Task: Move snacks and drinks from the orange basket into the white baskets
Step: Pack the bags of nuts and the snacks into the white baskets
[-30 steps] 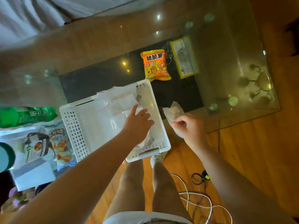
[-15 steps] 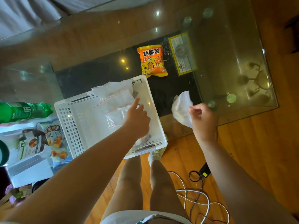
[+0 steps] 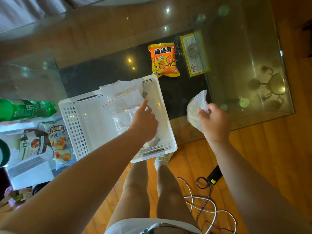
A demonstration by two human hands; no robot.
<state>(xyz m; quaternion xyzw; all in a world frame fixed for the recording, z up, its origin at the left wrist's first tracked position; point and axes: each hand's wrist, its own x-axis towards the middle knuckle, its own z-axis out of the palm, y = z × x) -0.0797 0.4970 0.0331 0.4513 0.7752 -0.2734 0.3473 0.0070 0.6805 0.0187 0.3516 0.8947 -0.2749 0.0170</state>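
Note:
A white perforated basket (image 3: 81, 122) stands on the glass table and holds several clear zip bags (image 3: 125, 100). My left hand (image 3: 145, 120) is over the basket's right half, its forefinger stretched out onto a zip bag and the other fingers curled. Right of the basket, my right hand (image 3: 214, 120) grips a clear bag of pale snacks (image 3: 196, 107) above the table. An orange snack packet (image 3: 163, 60) lies flat on the table beyond the basket. No orange basket is in view.
A green bottle (image 3: 25, 109), a snack bag with bread pictures (image 3: 58, 141) and a pale packet (image 3: 32, 146) lie at the left in another white container. A yellow-framed card (image 3: 195, 53) is under the glass. Cables (image 3: 202, 205) lie on the wooden floor near my legs.
My right hand has lifted the clear snack bag up and to the right, away from the basket. My left hand went from spread fingers to a pointing forefinger on the zip bags.

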